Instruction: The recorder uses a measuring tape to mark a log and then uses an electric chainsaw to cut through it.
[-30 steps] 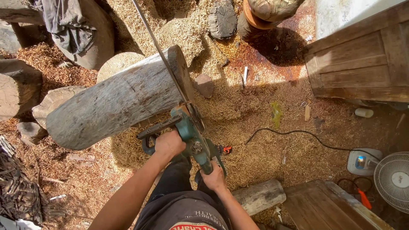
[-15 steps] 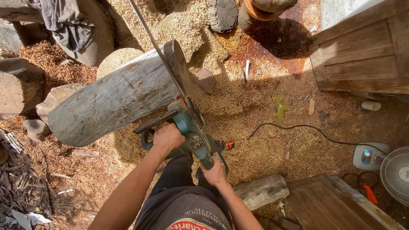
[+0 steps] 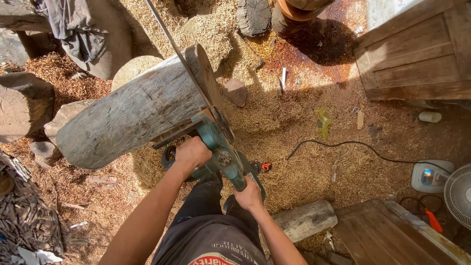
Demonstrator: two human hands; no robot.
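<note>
1. Left hand (image 3: pixel 192 153): fingers wrapped tight around the front handle of the green chainsaw (image 3: pixel 219 147), just beside the log.
2. Right hand (image 3: pixel 250 195): fingers closed around the saw's rear grip, close to the person's body.
3. Chainsaw: its long guide bar (image 3: pixel 179 59) runs up and away across the end of the large grey log (image 3: pixel 135 113), touching the cut face.
4. Log: lies tilted on its side, propped on stones, over ground covered in sawdust (image 3: pixel 294 172).
5. Surroundings: a black cable (image 3: pixel 343 144) trails across the sawdust towards a white fan (image 3: pixel 458 194); a shorter log (image 3: pixel 305 219) lies near the right hand.
</note>
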